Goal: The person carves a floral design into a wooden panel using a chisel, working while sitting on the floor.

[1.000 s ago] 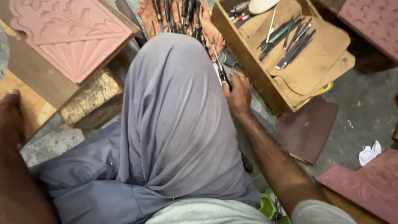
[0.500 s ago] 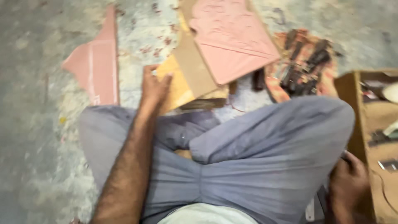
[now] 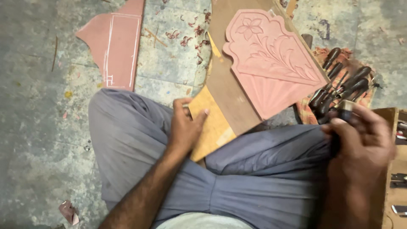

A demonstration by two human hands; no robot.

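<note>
**Carved panel sits up and between my hands; left hand is the nearer one**

My left hand point(image 3: 184, 127) is closed on the near corner of the yellowish backing board point(image 3: 212, 123), thumb on top, fingers wrapped over the edge. That board lies under the brown board point(image 3: 222, 80), which carries the pink carved panel point(image 3: 271, 63).

The panel lies forward of my lap and to the right of my left hand. Its long axis runs diagonally, from the flower end at upper left to the fan-ribbed end at lower right, near my right knee. The fan end points roughly toward my right hand point(image 3: 360, 135).

My right hand is blurred. It looks clamped on a dark-handled carving tool point(image 3: 341, 112), but I cannot tell the exact grip. It sits well apart from my left hand, across my grey trousers point(image 3: 254, 178), just beside the bunch of dark-handled chisels point(image 3: 339, 85) laid on the patterned cloth point(image 3: 358, 91).

Left hand is near the panel but touches only the boards under it. Right hand is near the fan end, not touching it.

A second pink piece with white marking lines point(image 3: 116, 42) lies flat on the floor point(image 3: 38, 127), far left, well apart from both hands. A wooden box edge point(image 3: 392, 161) shows at right.
</note>
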